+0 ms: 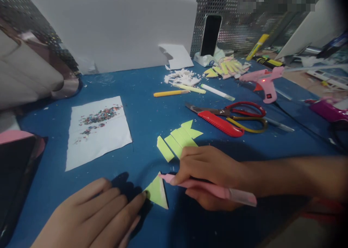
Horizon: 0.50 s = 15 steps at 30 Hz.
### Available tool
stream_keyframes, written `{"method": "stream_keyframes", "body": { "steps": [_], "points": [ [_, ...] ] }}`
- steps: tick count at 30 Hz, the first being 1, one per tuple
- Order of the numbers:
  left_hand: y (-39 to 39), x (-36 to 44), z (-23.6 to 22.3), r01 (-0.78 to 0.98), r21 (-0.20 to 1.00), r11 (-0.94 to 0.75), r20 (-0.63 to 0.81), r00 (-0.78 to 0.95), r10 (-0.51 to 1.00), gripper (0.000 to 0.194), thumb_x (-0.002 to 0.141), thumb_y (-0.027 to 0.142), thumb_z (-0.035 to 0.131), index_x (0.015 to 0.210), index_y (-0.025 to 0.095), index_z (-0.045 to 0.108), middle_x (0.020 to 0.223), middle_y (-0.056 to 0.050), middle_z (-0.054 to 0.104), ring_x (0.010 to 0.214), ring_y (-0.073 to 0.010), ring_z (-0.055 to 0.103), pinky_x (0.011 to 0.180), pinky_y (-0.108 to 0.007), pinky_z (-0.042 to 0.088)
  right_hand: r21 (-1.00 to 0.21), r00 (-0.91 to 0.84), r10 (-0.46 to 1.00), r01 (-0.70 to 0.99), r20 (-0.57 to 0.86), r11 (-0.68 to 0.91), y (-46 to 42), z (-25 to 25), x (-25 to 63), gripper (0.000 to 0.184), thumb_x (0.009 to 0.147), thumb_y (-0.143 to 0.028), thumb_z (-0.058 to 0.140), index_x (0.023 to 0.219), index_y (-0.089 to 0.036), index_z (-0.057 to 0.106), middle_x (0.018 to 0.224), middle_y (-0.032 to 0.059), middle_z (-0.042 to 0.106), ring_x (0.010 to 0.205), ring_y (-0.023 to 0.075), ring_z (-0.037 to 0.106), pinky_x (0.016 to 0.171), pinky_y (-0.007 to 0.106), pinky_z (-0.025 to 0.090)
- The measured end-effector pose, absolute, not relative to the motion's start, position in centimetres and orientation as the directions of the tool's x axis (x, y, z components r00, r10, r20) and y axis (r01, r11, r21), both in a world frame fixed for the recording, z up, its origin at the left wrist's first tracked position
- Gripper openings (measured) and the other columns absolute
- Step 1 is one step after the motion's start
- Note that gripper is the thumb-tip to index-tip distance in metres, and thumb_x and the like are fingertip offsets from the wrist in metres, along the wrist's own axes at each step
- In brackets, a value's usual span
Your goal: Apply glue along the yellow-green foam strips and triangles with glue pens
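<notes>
The right hand [209, 168] is closed around a pink marker pen with a see-through end [195, 185], and the pen's tip is at the top corner of a small, flat, light green triangle [155, 193]. The triangle lies on the blue table [141, 110] between the two hands, with a pale edge on its right side. The left hand [95, 211] has its fingers stretched out close together, and one fingertip touches the triangle's left corner. Just past the right hand lie light green flat strips and pointed bits [176, 139]. Farther back are a cutter with a bright red handle [221, 124] and scissors with one red loop and one yellow loop [225, 112]. Over on the left, tiny shiny bits [102, 117] sit on a white square sheet [81, 150].
</notes>
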<state>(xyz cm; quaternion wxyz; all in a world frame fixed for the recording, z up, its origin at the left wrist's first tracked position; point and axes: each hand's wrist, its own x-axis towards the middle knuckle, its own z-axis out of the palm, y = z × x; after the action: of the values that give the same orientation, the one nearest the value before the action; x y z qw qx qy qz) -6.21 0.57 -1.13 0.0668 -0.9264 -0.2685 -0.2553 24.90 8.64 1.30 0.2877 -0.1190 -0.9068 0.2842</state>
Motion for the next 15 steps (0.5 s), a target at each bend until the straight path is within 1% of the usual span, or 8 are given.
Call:
{"method": "stream_keyframes", "body": {
  "steps": [2,4,6,9,13,15],
  "points": [
    [0.58,-6.23,-1.06,0.548,-0.02,-0.836,0.49,0.735,0.469,0.027,0.105,0.015,0.054,0.123,0.015,0.074,0.078,-0.001,0.068,0.074,-0.017,0.06,0.082,-0.041,0.043,-0.585,-0.803,0.363,0.023,0.473,0.811,8.57,1.21,24.87,0.01,0.099,-0.02,0.057,0.108,-0.018,0.062,0.082,0.0009,0.07,0.073,0.0151,0.055,0.067,0.027,0.046],
    [0.55,-6.15,-0.98,0.549,-0.006,-0.836,0.491,0.73,0.476,0.027,0.104,0.014,0.055,0.124,0.014,0.074,0.077,-0.001,0.067,0.073,-0.0169,0.058,0.082,-0.041,0.043,-0.575,-0.798,0.355,0.013,0.487,0.818,8.55,1.16,24.84,0.011,0.097,-0.018,0.056,0.106,-0.017,0.062,0.08,0.0007,0.071,0.072,0.0152,0.054,0.066,0.027,0.046],
    [0.53,-6.04,-0.95,0.555,0.006,-0.832,0.49,0.723,0.487,0.028,0.104,0.013,0.053,0.123,0.014,0.073,0.077,0.0,0.067,0.072,-0.0168,0.058,0.082,-0.042,0.043,-0.569,-0.794,0.372,0.042,0.48,0.822,8.59,1.15,24.82,0.011,0.097,-0.017,0.056,0.105,-0.017,0.063,0.08,0.0009,0.07,0.072,0.0154,0.054,0.066,0.027,0.045],
    [0.62,-5.97,-1.1,0.547,-0.012,-0.837,0.486,0.735,0.474,0.027,0.105,0.013,0.052,0.122,0.013,0.073,0.078,-0.001,0.068,0.072,-0.0173,0.06,0.082,-0.043,0.043,-0.556,-0.799,0.381,0.071,0.465,0.828,8.61,1.13,24.81,0.011,0.098,-0.017,0.055,0.106,-0.017,0.062,0.08,0.0007,0.068,0.071,0.0154,0.055,0.066,0.027,0.045],
    [0.81,-6.25,-1.54,0.549,-0.03,-0.835,0.492,0.736,0.466,0.031,0.105,0.013,0.05,0.125,0.014,0.073,0.077,-0.001,0.067,0.07,-0.0173,0.06,0.079,-0.042,0.045,-0.547,-0.804,0.347,0.032,0.484,0.837,8.44,1.08,24.77,0.012,0.093,-0.014,0.056,0.103,-0.018,0.062,0.077,-0.0013,0.068,0.068,0.0144,0.053,0.063,0.027,0.042],
    [0.8,-6.47,-1.67,0.538,-0.012,-0.843,0.502,0.732,0.46,0.03,0.105,0.015,0.051,0.125,0.014,0.074,0.077,-0.001,0.067,0.07,-0.0176,0.06,0.078,-0.042,0.046,-0.553,-0.795,0.36,0.037,0.489,0.832,8.36,1.1,24.76,0.013,0.092,-0.013,0.056,0.102,-0.019,0.062,0.077,-0.001,0.069,0.068,0.0145,0.053,0.063,0.027,0.043]
  ]
}}
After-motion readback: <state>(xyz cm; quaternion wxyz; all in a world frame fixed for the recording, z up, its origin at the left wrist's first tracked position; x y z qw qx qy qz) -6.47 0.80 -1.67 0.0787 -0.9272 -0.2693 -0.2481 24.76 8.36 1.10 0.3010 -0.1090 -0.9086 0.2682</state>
